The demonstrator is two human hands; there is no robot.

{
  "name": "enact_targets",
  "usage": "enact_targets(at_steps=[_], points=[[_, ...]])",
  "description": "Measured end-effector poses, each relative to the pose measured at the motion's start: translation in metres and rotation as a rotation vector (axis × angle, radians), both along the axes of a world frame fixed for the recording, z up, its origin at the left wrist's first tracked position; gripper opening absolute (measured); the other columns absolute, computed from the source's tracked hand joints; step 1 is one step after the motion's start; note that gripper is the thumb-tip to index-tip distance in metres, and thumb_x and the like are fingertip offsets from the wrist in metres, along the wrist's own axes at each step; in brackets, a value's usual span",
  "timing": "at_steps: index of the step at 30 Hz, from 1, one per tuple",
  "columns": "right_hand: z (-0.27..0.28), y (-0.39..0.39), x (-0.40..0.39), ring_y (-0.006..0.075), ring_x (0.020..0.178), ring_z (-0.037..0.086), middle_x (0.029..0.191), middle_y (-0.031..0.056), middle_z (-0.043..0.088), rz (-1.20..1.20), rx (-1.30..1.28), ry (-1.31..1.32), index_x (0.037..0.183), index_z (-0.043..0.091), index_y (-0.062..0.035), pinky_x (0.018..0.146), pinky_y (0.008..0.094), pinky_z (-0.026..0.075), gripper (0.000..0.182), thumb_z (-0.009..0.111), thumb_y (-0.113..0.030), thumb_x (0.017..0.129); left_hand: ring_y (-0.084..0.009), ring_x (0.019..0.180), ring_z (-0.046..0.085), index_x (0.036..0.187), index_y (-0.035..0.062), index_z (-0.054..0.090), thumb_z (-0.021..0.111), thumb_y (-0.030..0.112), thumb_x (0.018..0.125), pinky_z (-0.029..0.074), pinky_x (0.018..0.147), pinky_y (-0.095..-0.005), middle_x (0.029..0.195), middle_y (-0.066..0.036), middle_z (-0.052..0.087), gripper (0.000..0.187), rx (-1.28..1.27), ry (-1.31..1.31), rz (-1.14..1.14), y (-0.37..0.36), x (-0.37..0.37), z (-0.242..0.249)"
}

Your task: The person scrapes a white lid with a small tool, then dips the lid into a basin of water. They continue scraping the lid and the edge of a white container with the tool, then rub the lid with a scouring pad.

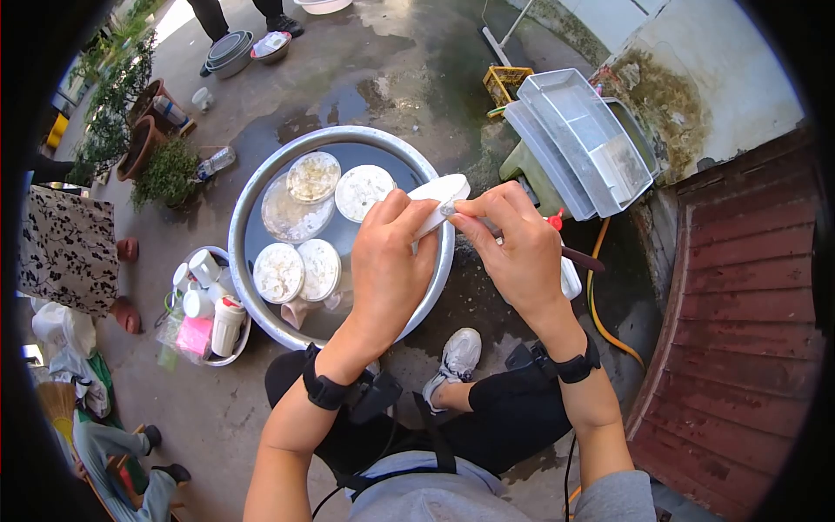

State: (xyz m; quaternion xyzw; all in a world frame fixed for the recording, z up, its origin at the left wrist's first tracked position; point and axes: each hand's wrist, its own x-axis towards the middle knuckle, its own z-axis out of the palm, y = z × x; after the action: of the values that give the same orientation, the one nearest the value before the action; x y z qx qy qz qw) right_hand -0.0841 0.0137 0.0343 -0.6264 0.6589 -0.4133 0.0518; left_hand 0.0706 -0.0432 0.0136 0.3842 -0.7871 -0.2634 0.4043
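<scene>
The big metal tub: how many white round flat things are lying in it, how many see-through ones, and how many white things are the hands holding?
White discs in the tub: 4
See-through disc in the tub: 1
White piece in the left hand and right hand: 1
Total that I can see: 6
</scene>
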Motion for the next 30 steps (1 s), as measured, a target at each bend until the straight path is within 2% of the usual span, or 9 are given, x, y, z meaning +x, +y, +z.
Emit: enact_targets(at_steps=[9,12,14,17,19,21,22,24,30], points=[[0.002,0.001,0.003,0.0241,0.072,0.069,0.089,0.0024,0.065,-0.005,-0.003,0.034,0.093,0.07,-0.0115,0.061,0.0359,0.053,0.012,0.077,-0.021,0.089,-0.0339,0.085,0.06,0.1,0.002,0.071,0.07,-0.001,0.08,0.048,0.075,-0.0441,0.086,-0.013,0.059,0.021,0.016,0.011,0.001,0.003,-0.002,0.001],[0.002,-0.001,-0.001,0.0243,0.075,0.069,0.092,0.0032,0.064,-0.021,-0.017,0.01,0.096,0.07,-0.0114,0.062,0.036,0.053,0.014,0.077,-0.022,0.09,-0.0315,0.084,0.062,0.106,0.0019,0.071,0.072,0.001,0.083,0.049,0.074,-0.0396,0.088,-0.012,0.061,0.023,0.031,0.004,0.009,0.001,0.0,0.002],[0.008,-0.001,-0.004,0.0241,0.079,0.069,0.095,0.0044,0.064,-0.116,0.069,-0.015,0.1,0.07,-0.0116,0.064,0.0362,0.052,0.016,0.077,-0.023,0.09,-0.0296,0.084,0.063,0.107,0.0015,0.071,0.073,0.003,0.084,0.049,0.074,-0.0371,0.09,-0.012,0.061,0.024,0.128,0.034,-0.018,-0.001,0.003,0.002],[0.006,0.0,-0.008,0.0233,0.078,0.066,0.095,0.0046,0.063,-0.056,0.062,-0.048,0.104,0.071,-0.0119,0.065,0.0358,0.052,0.019,0.077,-0.022,0.089,-0.0237,0.084,0.064,0.108,0.0008,0.071,0.074,0.005,0.084,0.049,0.076,-0.0339,0.092,-0.01,0.062,0.024,0.257,0.036,-0.077,-0.005,0.006,0.003],[0.002,0.0,-0.01,0.0228,0.076,0.065,0.092,0.0042,0.063,-0.007,0.032,-0.098,0.103,0.072,-0.012,0.064,0.0354,0.052,0.018,0.078,-0.02,0.087,-0.0267,0.086,0.064,0.106,0.002,0.072,0.074,0.007,0.084,0.049,0.077,-0.0354,0.092,-0.011,0.062,0.022,0.335,0.089,-0.114,-0.009,0.008,0.001],[-0.002,0.001,-0.015,0.0206,0.073,0.063,0.082,0.0015,0.06,0.099,-0.063,0.045,0.102,0.076,-0.0153,0.062,0.0343,0.05,0.021,0.081,-0.014,0.081,-0.0297,0.087,0.065,0.104,0.0031,0.073,0.074,0.008,0.085,0.049,0.079,-0.0369,0.091,-0.012,0.063,0.02,0.412,0.142,-0.147,-0.011,0.01,0.0],[-0.002,0.001,-0.016,0.0206,0.073,0.063,0.082,0.0015,0.06,0.1,-0.064,0.045,0.102,0.076,-0.0153,0.062,0.0343,0.05,0.021,0.081,-0.014,0.081,-0.0279,0.087,0.065,0.105,0.0034,0.073,0.075,0.009,0.084,0.049,0.079,-0.0361,0.091,-0.011,0.063,0.021,0.47,0.156,-0.154,-0.011,0.011,0.0],[0.0,0.001,-0.018,0.0184,0.069,0.06,0.074,-0.0015,0.057,0.121,-0.164,0.261,0.102,0.079,-0.0203,0.059,0.0337,0.048,0.029,0.081,-0.01,0.075,-0.026,0.087,0.065,0.106,0.0038,0.073,0.075,0.009,0.084,0.049,0.08,-0.0354,0.092,-0.01,0.063,0.022,0.529,0.172,-0.161,-0.012,0.012,0.001],[0.002,0.001,-0.026,0.0173,0.067,0.058,0.073,-0.0029,0.055,0.186,-0.224,0.416,0.107,0.078,-0.024,0.058,0.0333,0.046,0.034,0.078,-0.01,0.076,-0.0251,0.087,0.065,0.106,0.0042,0.073,0.075,0.008,0.084,0.049,0.079,-0.0348,0.092,-0.009,0.063,0.023,0.542,0.105,-0.194,-0.013,0.016,0.008]])
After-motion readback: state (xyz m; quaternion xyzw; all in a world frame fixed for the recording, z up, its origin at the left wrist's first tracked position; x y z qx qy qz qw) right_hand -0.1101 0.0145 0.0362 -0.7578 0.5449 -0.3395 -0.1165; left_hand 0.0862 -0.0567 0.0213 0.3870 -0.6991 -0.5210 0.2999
